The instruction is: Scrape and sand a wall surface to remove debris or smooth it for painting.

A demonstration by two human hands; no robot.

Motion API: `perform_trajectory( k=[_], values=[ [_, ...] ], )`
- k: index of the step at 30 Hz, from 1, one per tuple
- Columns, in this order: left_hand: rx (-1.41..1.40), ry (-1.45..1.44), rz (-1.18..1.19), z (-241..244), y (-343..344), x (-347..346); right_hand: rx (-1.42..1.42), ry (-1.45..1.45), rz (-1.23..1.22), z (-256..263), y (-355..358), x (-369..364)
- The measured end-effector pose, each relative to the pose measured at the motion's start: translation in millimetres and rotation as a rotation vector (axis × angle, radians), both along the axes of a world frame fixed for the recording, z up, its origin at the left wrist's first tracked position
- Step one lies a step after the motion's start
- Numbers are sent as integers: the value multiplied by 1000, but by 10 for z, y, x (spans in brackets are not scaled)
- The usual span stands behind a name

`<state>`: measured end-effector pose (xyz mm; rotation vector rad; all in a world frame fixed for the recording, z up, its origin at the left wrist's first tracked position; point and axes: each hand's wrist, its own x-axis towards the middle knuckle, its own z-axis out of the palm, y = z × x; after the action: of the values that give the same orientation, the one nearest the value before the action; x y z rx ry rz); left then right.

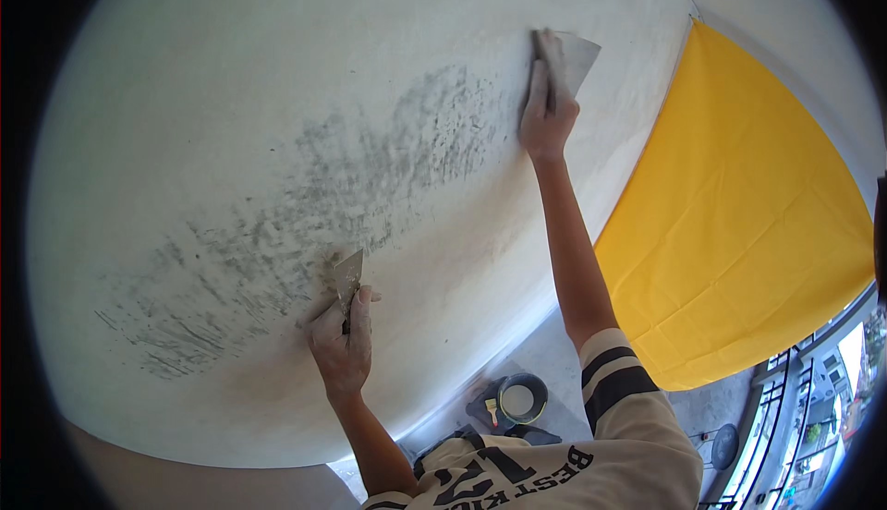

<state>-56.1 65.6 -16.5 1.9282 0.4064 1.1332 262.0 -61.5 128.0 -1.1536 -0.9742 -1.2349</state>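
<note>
A white plastered wall (229, 94) fills most of the view, with a long band of dark grey smudges and scratches (346, 170) running diagonally over it. My left hand (344, 350) grips a small putty knife (349, 276), its metal blade pointing up beside the lower edge of that band. White dust or filler coats the fingers. Higher up and to the right, my right hand (549, 104) presses against the wall, holding a flat grey plate (581, 56) that looks like a broad filling blade. Its handle or back edge is mostly hidden under the fingers.
On the floor below stands a dark bucket (542, 402) with a pale content, and a small brush (492, 411) lies beside it. A yellow sheet (734, 219) hangs at the right. Beyond it are a railing (776, 413) and a dark round object (725, 446).
</note>
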Motion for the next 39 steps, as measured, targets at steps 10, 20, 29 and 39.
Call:
perform_trajectory(
  k=[10,20,29,39],
  values=[
    [28,-45,-39,-69,51,8,93,205,122,61,-7,89],
    [12,-60,-93,-99,85,21,140,169,9,95,137,-165],
    [-11,-40,-141,-7,132,43,-98,-255,-137,-120,306,-318],
    [-79,-22,-223,-11,136,39,-164,-294,-202,-96,325,-320]
  ],
)
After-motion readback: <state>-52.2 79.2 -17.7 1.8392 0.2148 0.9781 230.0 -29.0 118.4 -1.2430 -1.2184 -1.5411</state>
